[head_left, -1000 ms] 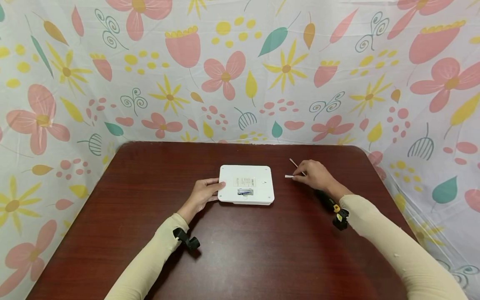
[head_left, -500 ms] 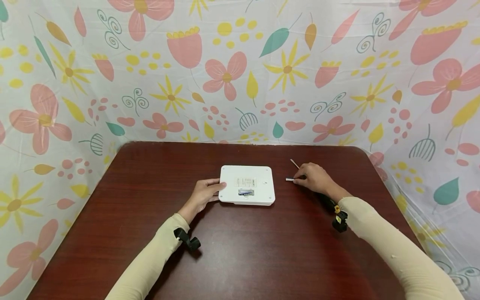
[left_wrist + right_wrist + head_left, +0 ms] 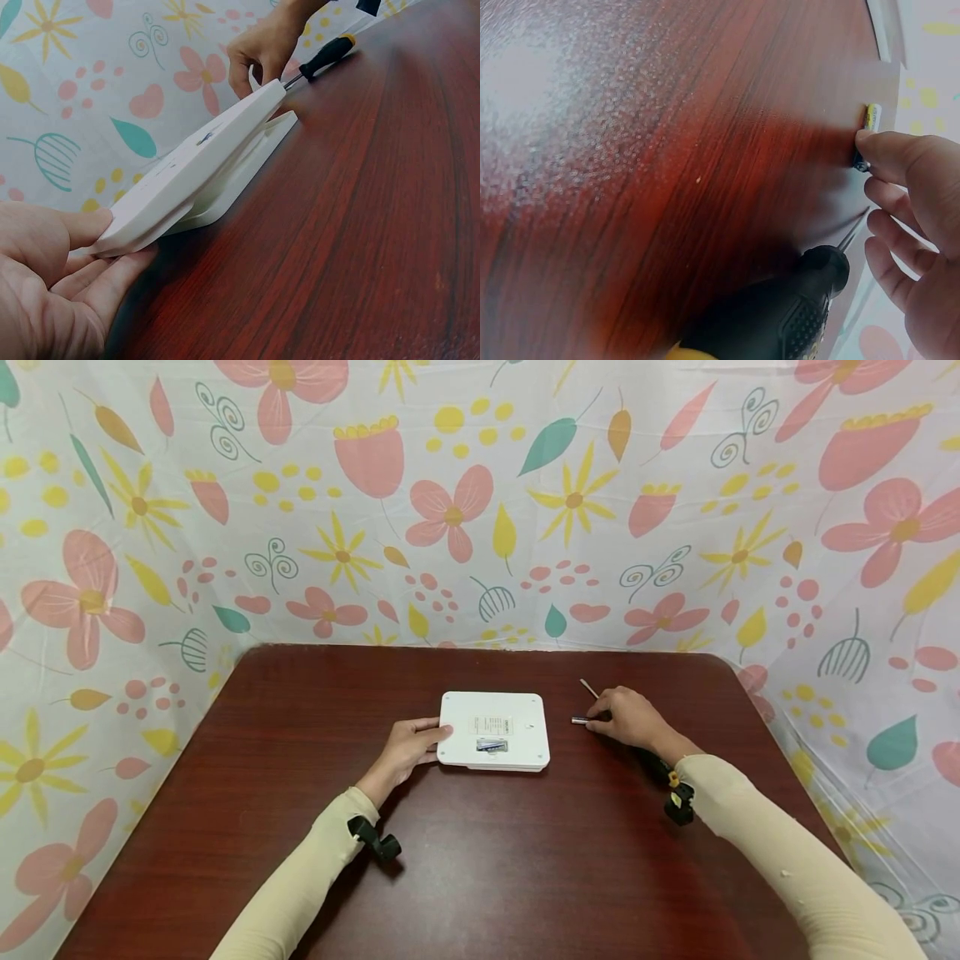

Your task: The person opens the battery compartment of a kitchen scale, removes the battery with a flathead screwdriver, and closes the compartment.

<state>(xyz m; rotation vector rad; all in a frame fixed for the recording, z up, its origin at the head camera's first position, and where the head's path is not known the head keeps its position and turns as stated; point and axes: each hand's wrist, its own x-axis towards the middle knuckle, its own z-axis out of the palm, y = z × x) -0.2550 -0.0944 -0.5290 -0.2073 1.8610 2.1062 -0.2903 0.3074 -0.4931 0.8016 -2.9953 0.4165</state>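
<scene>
White device (image 3: 493, 727) gripped in L hand (image 3: 405, 747), L of R hand (image 3: 630, 717) w/ pinched batt (image 3: 874, 115).

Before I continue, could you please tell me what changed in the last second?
The right hand and the battery it pinches moved slightly down the head view. Nothing was visibly let go. The left hand still holds the device, and the screwdriver stayed put.
</scene>
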